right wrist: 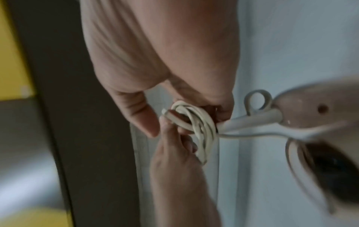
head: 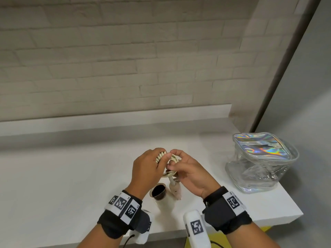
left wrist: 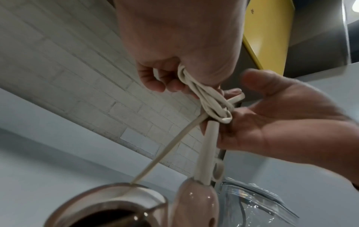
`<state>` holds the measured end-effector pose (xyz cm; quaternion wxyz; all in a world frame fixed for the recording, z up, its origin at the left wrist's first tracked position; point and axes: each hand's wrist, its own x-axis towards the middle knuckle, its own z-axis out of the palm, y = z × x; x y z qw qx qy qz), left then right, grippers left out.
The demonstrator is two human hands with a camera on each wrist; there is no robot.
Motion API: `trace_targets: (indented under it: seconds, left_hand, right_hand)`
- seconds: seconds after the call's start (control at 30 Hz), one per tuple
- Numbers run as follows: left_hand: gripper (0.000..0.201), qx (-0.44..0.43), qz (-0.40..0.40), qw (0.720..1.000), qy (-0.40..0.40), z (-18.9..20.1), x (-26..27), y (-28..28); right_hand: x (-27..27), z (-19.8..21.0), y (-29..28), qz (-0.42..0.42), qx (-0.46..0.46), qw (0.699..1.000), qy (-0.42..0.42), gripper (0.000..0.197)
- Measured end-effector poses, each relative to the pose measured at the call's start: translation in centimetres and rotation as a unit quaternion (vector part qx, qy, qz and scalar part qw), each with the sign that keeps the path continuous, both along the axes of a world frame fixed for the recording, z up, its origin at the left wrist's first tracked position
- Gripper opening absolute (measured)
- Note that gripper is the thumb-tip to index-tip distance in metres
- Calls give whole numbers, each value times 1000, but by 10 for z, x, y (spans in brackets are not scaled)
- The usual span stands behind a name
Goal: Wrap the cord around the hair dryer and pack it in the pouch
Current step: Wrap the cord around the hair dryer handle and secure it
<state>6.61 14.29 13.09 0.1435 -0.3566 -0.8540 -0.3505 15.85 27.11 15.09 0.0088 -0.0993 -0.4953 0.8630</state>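
1. My left hand (head: 146, 167) is closed round a bundle of cord (head: 172, 158) loops, fingers curled over the coils. My right hand (head: 189, 171) pinches the same bundle from the other side, thumb and fingertips on the loops.
2. The dryer (head: 174, 189) hangs below both hands, just above the worktop (head: 71, 185), carried only by the cord where it leaves the handle. Its dark nozzle opening faces up toward me.
3. The pouch (head: 259, 161) stands on the worktop well to my right, clear-walled with a shiny top. I cannot tell whether its zip is open.
4. Risk: the coils sit in my hands, not round the dryer body. If either grip eases, the loops could spring apart and I would have to start winding again.
5. Risk: the dryer's weight pulls on the stiff collar at the handle. A sharp bend there could kink the cord, and a swing could knock the dryer on the worktop.
6. Risk: one strand runs slack from the bundle down past the nozzle. Left loose, it could snag on the pouch rim.
7. Risk: the plug end is hidden from me. If it is untucked, the wrap may unwind while I carry it across.
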Motion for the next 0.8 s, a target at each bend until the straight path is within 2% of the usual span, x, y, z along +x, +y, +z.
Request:
trace_targets:
  seconds: [0.03, 0.1, 0.17, 0.27, 0.3, 0.37, 0.4, 0.43, 0.47, 0.5, 0.53, 0.57, 0.6, 0.63, 0.7, 0.8]
  left_hand:
    - [53, -4, 4, 1000, 9, 0, 1, 1]
    - [53, -3, 14, 1000, 21, 0, 3, 3]
    - [50, 1, 21, 999, 38, 2, 4, 5]
    - [44, -2, 20, 997, 75, 6, 8, 7]
    - [42, 0, 19, 996, 89, 7, 9, 8]
    - [39, 9, 15, 993, 113, 8, 9, 10]
    - [39, 9, 13, 993, 121, 8, 9, 10]
    - [39, 7, 12, 992, 123, 9, 7, 9]
    - [39, 7, 12, 992, 122, 8, 5, 7]
    - [38, 11, 13, 993, 118, 8, 3, 5]
    - [37, 18, 13, 993, 112, 7, 0, 2]
    - [37, 27, 14, 994, 103, 6, -2, 0]
    - [37, 33, 16, 995, 93, 6, -4, -2]
    - [38, 37, 18, 995, 86, 6, -5, -3]
    - [37, 38, 20, 996, 79, 5, -8, -4]
    - [37, 36, 18, 996, 76, 4, -12, -5]
  right_hand:
    - [1, 1, -4, -13, 93, 995, -15, 44]
    - [2, 4, -13, -67, 275, 958, -37, 40]
    - [5, 8, -19, -123, 382, 915, -30, 35]
    - [9, 15, -20, -193, 496, 846, -22, 25]
    - [9, 18, -20, -203, 557, 805, -34, 23]
    - [9, 23, -19, -203, 692, 690, -66, 18]
    - [10, 24, -19, -187, 735, 647, -76, 16]
    - [10, 26, -18, -166, 754, 631, -80, 13]
    - [10, 27, -16, -146, 749, 641, -75, 10]
    - [10, 26, -12, -129, 720, 678, -68, 8]
    - [10, 24, -6, -112, 650, 749, -67, 9]
    - [10, 23, -1, -91, 543, 832, -67, 10]
    - [12, 22, 2, -70, 428, 899, -60, 10]
    - [13, 20, 4, -50, 329, 942, -46, 9]
    - [19, 17, 6, -28, 197, 980, -17, 11]
    - [28, 17, 7, -26, 109, 993, -29, 16]
